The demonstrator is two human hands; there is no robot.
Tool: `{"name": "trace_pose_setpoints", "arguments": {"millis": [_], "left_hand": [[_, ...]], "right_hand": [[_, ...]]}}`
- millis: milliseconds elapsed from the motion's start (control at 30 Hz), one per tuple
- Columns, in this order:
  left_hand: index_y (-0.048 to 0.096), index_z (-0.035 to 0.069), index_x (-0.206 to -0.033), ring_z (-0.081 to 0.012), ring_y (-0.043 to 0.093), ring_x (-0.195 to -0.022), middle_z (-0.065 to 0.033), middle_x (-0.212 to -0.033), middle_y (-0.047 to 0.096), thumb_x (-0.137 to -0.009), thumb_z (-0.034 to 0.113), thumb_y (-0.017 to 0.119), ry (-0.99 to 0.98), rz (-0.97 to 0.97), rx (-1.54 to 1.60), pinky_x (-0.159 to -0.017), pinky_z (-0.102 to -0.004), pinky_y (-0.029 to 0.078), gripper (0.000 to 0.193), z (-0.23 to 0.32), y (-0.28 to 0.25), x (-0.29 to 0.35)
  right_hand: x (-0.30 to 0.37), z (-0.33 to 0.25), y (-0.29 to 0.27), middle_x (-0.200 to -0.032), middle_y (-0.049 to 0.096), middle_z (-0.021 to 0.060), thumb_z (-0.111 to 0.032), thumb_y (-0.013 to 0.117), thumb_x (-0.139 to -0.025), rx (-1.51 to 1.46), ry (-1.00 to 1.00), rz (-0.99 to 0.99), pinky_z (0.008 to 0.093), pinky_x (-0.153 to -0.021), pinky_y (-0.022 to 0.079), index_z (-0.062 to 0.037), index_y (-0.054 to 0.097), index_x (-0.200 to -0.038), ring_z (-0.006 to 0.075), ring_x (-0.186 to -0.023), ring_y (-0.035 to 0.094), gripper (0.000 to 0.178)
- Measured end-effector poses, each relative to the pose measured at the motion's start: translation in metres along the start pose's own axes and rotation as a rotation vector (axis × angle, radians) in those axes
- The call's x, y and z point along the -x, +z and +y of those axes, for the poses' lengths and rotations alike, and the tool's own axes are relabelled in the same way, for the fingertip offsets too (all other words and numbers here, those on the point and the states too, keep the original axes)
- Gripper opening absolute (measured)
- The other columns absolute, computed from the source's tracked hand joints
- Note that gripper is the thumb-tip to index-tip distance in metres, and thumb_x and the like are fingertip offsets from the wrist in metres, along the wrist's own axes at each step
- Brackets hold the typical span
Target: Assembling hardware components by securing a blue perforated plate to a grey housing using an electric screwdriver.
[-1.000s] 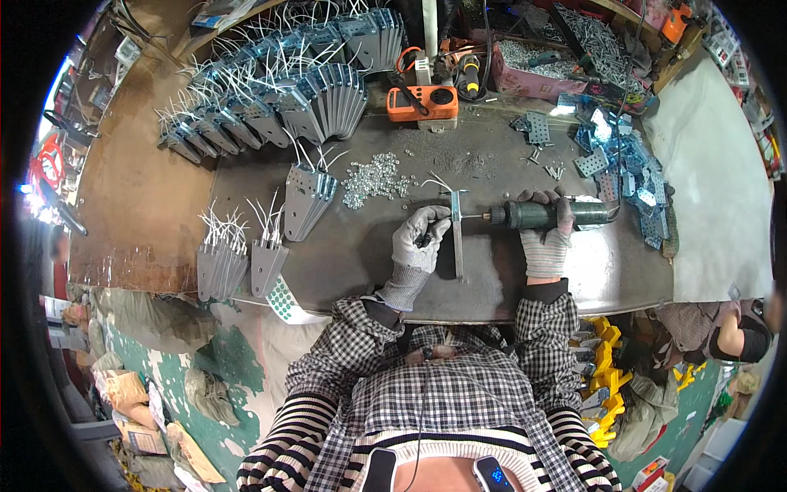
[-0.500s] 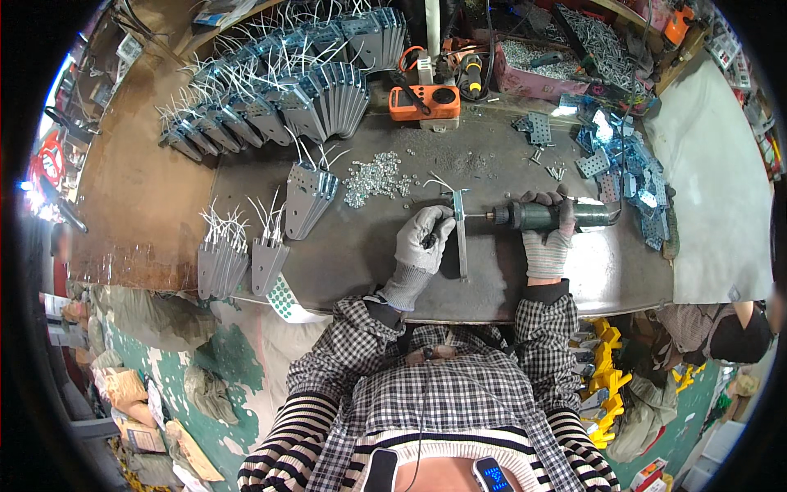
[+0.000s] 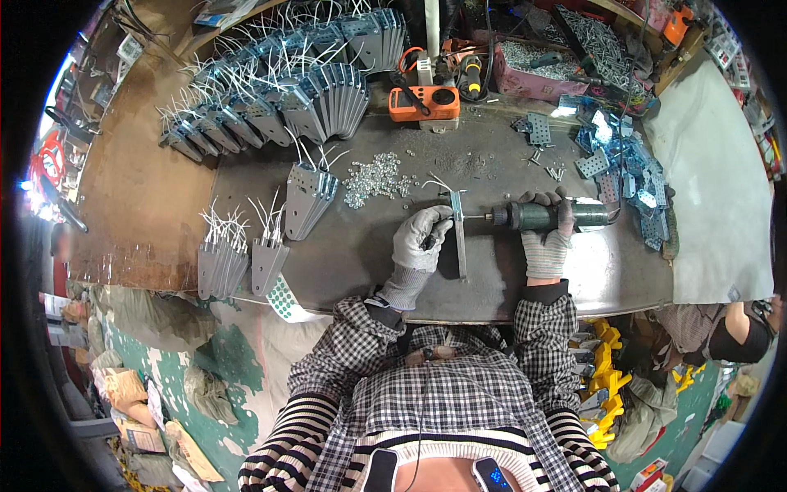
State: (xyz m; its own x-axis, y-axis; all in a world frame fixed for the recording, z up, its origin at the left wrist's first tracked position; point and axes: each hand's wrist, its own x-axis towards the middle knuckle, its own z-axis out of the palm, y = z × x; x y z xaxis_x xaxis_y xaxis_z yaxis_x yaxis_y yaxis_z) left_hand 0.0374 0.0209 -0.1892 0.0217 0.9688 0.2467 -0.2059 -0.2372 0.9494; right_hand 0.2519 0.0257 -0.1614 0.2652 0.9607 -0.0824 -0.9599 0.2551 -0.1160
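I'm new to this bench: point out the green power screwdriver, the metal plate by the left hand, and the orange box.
Green power screwdriver [image 3: 533, 216]: head view, front body.
Metal plate [image 3: 461, 246]: head view, long edge.
Orange box [image 3: 403, 107]: head view, casing.

Is a dark table [image 3: 344, 258] (brown at the left end). Carries gray plates [image 3: 302, 215] with white wires [image 3: 221, 233] on the left, nuts [image 3: 375, 182] in the middle, a few screws [image 3: 557, 173] and a pile of blue plates [image 3: 648, 197] on the right, and a pink box [image 3: 541, 85] at the back.
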Motion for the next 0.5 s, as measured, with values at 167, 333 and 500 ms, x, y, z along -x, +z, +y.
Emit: {"name": "trace_pose_setpoints", "arguments": {"millis": [167, 333, 500], "left_hand": [[0.062, -0.006, -0.110, -0.0046, 0.057, -0.079, -0.0054, -0.103, 0.064, -0.085, -0.016, 0.058, 0.173, -0.024, -0.226, -0.066, -0.0150, 0.044, 0.027, -0.0059, -0.0044, -0.0022], [0.063, -0.005, -0.109, -0.0045, 0.058, -0.080, -0.0054, -0.103, 0.065, -0.084, -0.016, 0.059, 0.132, -0.026, -0.213, -0.065, -0.0147, 0.044, 0.027, -0.0057, -0.0040, -0.0018], [0.063, -0.005, -0.110, -0.0025, 0.055, -0.077, -0.0043, -0.103, 0.065, -0.084, -0.015, 0.060, 0.229, 0.006, -0.240, -0.063, -0.0140, 0.041, 0.028, -0.0062, -0.0040, -0.0029]], "right_hand": [[-0.0001, 0.0009, 0.0007, -0.091, 0.055, 0.0034, -0.006, 0.073, -0.083, 0.019, -0.009, -0.009, 0.0480, -0.101, 0.043, -0.0082, 0.055, -0.113, 0.0200, -0.088, 0.055, 0.035], [0.0003, 0.0009, 0.0000, -0.092, 0.055, 0.0032, -0.006, 0.073, -0.083, 0.004, -0.013, -0.001, 0.0478, -0.101, 0.042, -0.0083, 0.054, -0.113, 0.0195, -0.088, 0.055, 0.036], [0.0004, 0.0017, 0.0012, -0.091, 0.055, 0.0030, -0.006, 0.072, -0.083, 0.014, -0.015, 0.011, 0.0478, -0.101, 0.042, -0.0082, 0.054, -0.113, 0.0193, -0.088, 0.055, 0.035]]}}
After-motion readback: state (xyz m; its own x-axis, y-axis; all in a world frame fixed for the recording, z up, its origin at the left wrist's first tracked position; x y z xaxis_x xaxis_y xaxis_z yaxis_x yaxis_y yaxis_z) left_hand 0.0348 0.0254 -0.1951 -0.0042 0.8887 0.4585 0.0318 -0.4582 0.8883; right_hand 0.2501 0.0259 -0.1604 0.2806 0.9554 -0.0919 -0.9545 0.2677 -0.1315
